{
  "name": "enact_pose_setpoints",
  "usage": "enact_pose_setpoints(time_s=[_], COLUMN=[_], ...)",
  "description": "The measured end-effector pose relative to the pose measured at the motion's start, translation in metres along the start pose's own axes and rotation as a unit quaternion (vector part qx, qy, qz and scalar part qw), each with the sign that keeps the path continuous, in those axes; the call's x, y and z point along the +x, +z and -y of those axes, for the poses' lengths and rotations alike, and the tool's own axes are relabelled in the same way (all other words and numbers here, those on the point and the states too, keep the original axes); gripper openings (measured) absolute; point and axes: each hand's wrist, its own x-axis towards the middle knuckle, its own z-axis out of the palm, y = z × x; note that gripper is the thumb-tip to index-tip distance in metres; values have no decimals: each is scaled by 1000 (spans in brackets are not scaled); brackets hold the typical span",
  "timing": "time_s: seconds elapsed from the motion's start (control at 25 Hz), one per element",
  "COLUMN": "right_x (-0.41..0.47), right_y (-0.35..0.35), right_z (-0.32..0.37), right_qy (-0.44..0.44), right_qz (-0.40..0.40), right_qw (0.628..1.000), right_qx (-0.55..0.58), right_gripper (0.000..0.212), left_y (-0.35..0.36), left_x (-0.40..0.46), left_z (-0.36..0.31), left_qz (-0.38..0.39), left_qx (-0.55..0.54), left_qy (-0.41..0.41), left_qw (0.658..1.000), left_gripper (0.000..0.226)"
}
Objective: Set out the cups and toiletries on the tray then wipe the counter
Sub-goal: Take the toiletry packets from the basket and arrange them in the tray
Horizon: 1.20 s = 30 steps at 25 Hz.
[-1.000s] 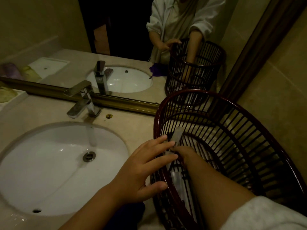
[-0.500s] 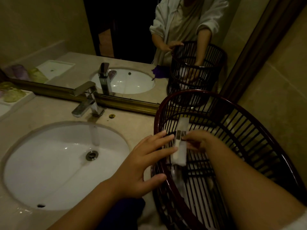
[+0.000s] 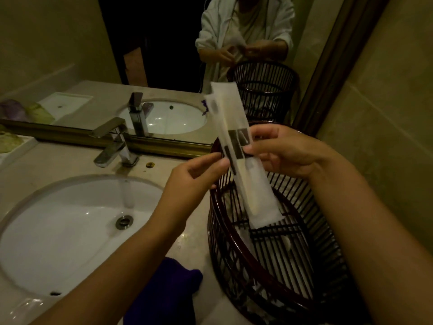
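Observation:
A long white toiletry packet (image 3: 236, 146) with dark printed squares is held upright and tilted above the dark slatted basket (image 3: 236, 261). My right hand (image 3: 283, 151) pinches its middle from the right. My left hand (image 3: 194, 177) pinches its left edge with thumb and forefinger. More pale packets lie in the basket's bottom, partly hidden by the slats. A white tray (image 3: 16, 148) with greenish items sits at the far left of the counter.
A white sink (image 3: 61, 226) with a chrome tap (image 3: 112, 144) fills the left of the beige counter. A purple cloth (image 3: 168, 287) lies at the counter's front edge beside the basket. A mirror runs along the back; a tiled wall stands on the right.
My right hand has lifted the white packet up out of the basket. My left hand has left the basket's rim and now pinches the packet as well.

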Motion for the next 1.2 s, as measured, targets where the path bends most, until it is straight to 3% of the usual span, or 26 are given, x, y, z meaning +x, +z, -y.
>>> enact_pose_setpoints(time_s=[0.08, 0.2, 0.36, 0.44, 0.6, 0.76, 0.88, 1.0, 1.2], right_x=[3, 14, 26, 29, 36, 37, 39, 36, 30], right_y=[18, 34, 39, 22, -27, -38, -37, -31, -24], right_z=[7, 5, -2, -3, -46, -135, -178, -211, -232], right_qy=[-40, -76, -62, -35, 107, 333, 447, 509, 477], right_qz=[-10, -38, -19, -48, -161, -120, -94, -30, -95], right_qw=[998, 990, 990, 989, 953, 873, 808, 796, 806], right_qx=[-51, -111, -123, -138, -232, -336, -372, -325, -337], right_gripper=[30, 23, 19, 17, 7, 13, 21, 23, 25], left_y=[-3, -14, -35, -56, -100, -99, -92, -86, -84], left_x=[1, -2, -1, 0, 0, -4, -5, 0, 7], left_z=[-13, -16, 0, 12, 44, 76, 92, 108, 124], left_qz=[14, -32, -77, -102, -158, -139, -120, -122, -124], left_qx=[-46, -94, -91, -108, -138, -89, -82, -85, -100], left_qy=[4, 2, -37, -65, -112, -145, -167, -181, -192], left_qw=[999, 995, 992, 987, 971, 975, 975, 972, 968], left_gripper=[45, 35, 25, 21, 22, 24, 29, 32, 31])
